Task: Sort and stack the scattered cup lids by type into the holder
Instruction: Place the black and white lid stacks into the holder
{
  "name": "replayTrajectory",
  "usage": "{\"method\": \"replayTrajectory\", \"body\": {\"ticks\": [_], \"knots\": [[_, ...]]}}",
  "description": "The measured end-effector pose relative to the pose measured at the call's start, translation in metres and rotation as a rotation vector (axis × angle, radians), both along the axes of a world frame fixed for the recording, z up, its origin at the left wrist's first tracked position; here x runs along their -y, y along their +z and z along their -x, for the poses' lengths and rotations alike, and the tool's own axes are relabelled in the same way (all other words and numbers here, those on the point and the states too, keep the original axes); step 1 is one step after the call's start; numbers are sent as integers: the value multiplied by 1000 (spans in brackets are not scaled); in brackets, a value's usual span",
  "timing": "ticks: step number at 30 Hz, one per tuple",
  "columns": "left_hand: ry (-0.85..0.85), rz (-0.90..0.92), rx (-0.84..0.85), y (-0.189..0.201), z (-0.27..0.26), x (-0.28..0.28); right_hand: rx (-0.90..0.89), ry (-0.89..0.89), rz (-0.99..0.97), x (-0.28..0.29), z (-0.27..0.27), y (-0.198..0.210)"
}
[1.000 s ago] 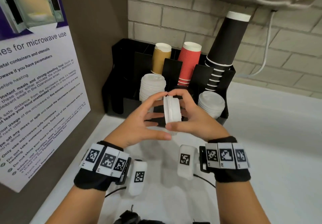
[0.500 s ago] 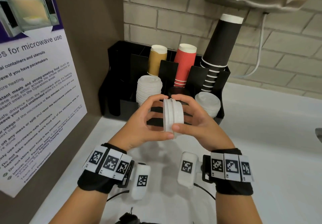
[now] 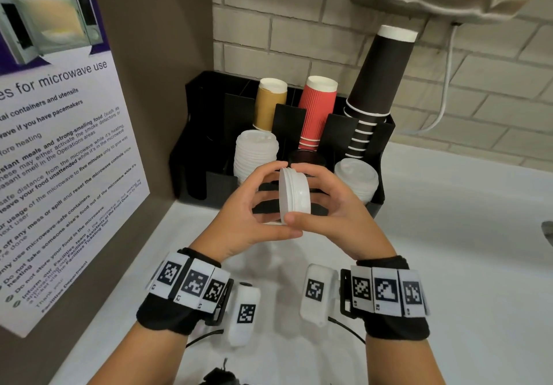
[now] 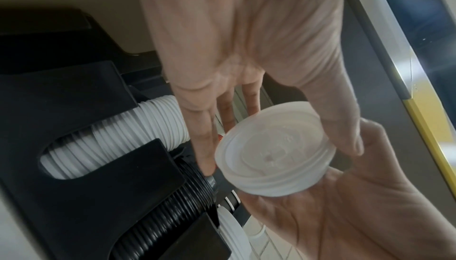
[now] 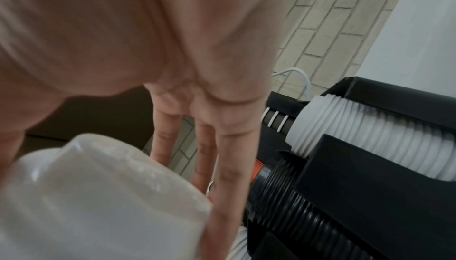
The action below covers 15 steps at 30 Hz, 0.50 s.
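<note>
A small stack of white cup lids (image 3: pixel 294 194) stands on edge in the air, just in front of the black holder (image 3: pixel 203 115). My left hand (image 3: pixel 269 202) grips it from the left with thumb below and fingers curled over the top. My right hand (image 3: pixel 318 197) holds its right side the same way. The left wrist view shows the hollow underside of the lids (image 4: pixel 271 157); the right wrist view shows their domed top (image 5: pixel 98 196). The holder's front slots carry a tall white lid stack (image 3: pixel 256 154), black lids (image 3: pixel 305 157) and a shorter white stack (image 3: pixel 356 175).
Tan (image 3: pixel 269 103), red (image 3: pixel 317 112) and black (image 3: pixel 374 85) paper cup stacks stand in the holder's back row. A brown side panel with a microwave notice (image 3: pixel 59 145) closes the left. The white counter (image 3: pixel 449 235) stretches right, with a brick wall behind.
Both hands keep the same hold on the white lids in front of the holder. Only the head view has shifted slightly.
</note>
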<state>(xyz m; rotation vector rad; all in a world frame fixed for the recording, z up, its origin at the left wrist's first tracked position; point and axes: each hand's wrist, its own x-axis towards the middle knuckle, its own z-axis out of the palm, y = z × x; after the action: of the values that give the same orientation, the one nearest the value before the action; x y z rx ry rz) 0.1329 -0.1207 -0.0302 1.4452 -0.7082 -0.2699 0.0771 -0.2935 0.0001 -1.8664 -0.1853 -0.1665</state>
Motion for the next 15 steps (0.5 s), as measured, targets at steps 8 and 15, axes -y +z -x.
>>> {"method": "replayTrajectory", "body": {"ticks": [8, 15], "knots": [[159, 5, 2, -3, -9, -11, 119, -290, 40, 50, -21, 17], [314, -58, 83, -8, -23, -23, -66, -439, 598, 120, -57, 29]]}}
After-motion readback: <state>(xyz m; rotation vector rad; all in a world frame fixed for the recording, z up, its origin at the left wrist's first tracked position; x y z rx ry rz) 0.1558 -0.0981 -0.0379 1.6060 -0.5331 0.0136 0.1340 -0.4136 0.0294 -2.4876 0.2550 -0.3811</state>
